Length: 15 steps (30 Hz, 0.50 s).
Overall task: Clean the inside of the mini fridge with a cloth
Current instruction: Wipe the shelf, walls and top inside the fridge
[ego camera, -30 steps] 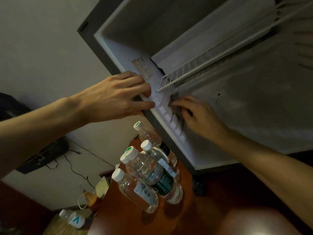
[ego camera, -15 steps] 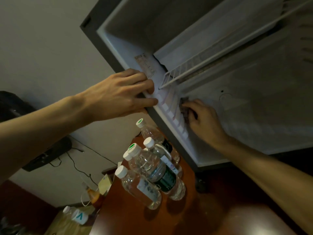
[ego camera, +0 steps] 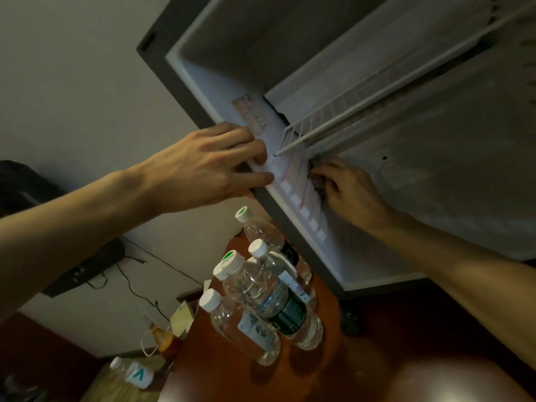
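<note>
A: So where is the cloth, relative to the white wire shelf (ego camera: 362, 110) of the grey open mini fridge (ego camera: 185, 91)?

B: Just below the shelf's front corner, against the ribbed white side wall (ego camera: 293, 184). It is a small, dark, crumpled cloth (ego camera: 316, 179), mostly hidden under the right hand (ego camera: 346, 188).

A: And the fingers?

B: The right hand's fingers are curled over the cloth, bunching it and pressing it to the wall. The left hand (ego camera: 203, 169) lies on the fridge's front edge beside the shelf corner, fingers extended and close together, thumb under the frame.

A: How would that cloth handle?

B: Soft, light and limp, I'd judge; it should fold into the ribs easily. Best taken as a wad in the fingertips, since a loose corner could snag on the shelf wire.

A: Which way does it point?

B: Too bunched to tell a long axis. The ribs it works along run from the shelf down toward the fridge's lower front corner.

A: Anything else near?

B: Clear plastic water bottles with white caps (ego camera: 261, 303) stand on the reddish-brown wooden tabletop (ego camera: 377, 358), well below the shelf, just outside the fridge
</note>
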### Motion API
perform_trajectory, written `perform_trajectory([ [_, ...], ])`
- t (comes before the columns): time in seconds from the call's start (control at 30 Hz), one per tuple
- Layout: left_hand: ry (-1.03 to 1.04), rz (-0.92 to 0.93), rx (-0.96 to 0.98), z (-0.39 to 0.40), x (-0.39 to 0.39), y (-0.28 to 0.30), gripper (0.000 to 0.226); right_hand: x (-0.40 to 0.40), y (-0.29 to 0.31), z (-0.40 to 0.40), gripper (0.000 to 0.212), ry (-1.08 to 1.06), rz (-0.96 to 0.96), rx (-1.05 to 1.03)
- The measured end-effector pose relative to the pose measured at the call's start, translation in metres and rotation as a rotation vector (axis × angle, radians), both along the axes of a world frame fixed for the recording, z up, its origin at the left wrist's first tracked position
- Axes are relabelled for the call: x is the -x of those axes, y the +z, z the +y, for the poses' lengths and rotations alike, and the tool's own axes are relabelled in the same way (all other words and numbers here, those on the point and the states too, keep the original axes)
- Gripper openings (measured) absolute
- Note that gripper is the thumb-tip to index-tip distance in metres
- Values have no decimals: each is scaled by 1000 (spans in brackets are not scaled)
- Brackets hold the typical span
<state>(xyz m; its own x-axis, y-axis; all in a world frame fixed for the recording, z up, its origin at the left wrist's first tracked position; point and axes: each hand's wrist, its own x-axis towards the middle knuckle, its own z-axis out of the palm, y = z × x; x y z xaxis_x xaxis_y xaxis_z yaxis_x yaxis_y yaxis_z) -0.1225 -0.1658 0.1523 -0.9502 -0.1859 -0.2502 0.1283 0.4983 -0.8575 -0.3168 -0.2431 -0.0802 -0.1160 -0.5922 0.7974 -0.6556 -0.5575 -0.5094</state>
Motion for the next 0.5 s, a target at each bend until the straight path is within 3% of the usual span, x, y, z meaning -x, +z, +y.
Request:
perform_trajectory([
  [0.5, 2, -22, 3, 7, 5, 2, 42, 1, 0, 74, 35, 141, 288, 87],
])
